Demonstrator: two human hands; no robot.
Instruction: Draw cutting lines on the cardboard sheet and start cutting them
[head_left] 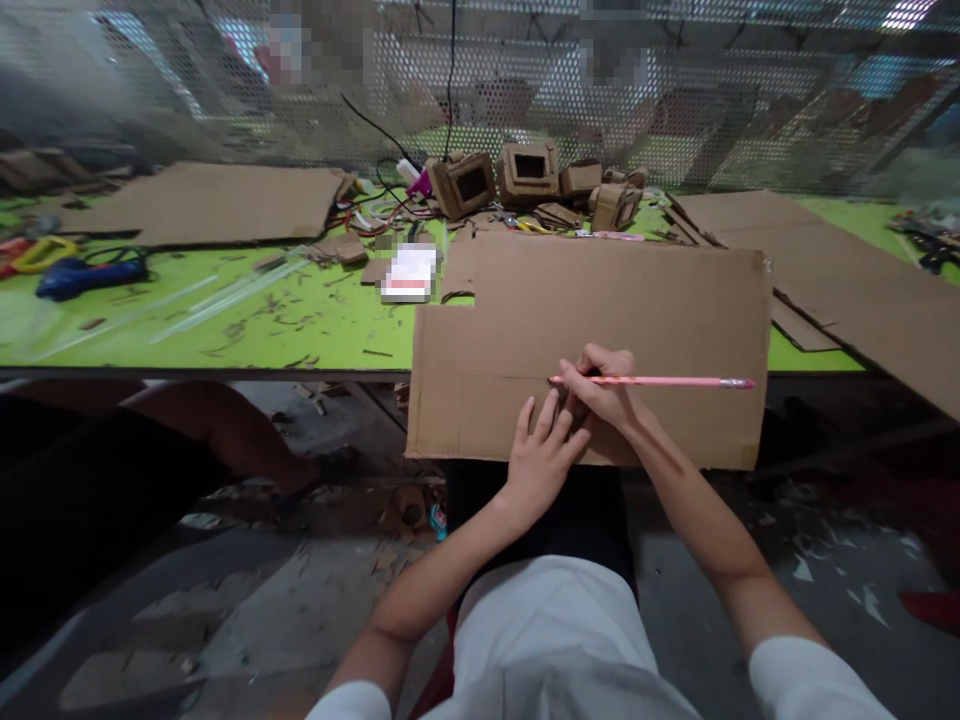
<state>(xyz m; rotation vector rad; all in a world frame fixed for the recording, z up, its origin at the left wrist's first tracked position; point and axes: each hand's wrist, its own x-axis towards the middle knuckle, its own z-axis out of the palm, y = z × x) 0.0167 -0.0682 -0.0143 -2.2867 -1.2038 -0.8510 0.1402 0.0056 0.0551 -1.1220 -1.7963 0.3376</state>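
Green table (pixel 225 320) under a mesh partition, littered with scraps. Cardboard sheet (pixel 600 330) hangs over the table's near edge, lower half past it, toward the person's lap. Right hand (pixel 604 385) on the sheet's lower middle, fingers pinched on a pink pencil (pixel 660 381); pencil lies nearly level, tip to the left on the sheet, eraser end to the right. Left hand (pixel 544 450) just below-left of the right, touching it, fingers together and flat on the sheet. Behind the sheet: small cardboard boxes (pixel 495 180) with cut windows, plus wires. Left of the sheet: clear sticks (pixel 225 295), blue glue gun (pixel 79 275), another flat cardboard (pixel 210 200). Right of it: more cardboard (pixel 847 260). Another person's leg (pixel 217 430) under the table, left of the sheet.
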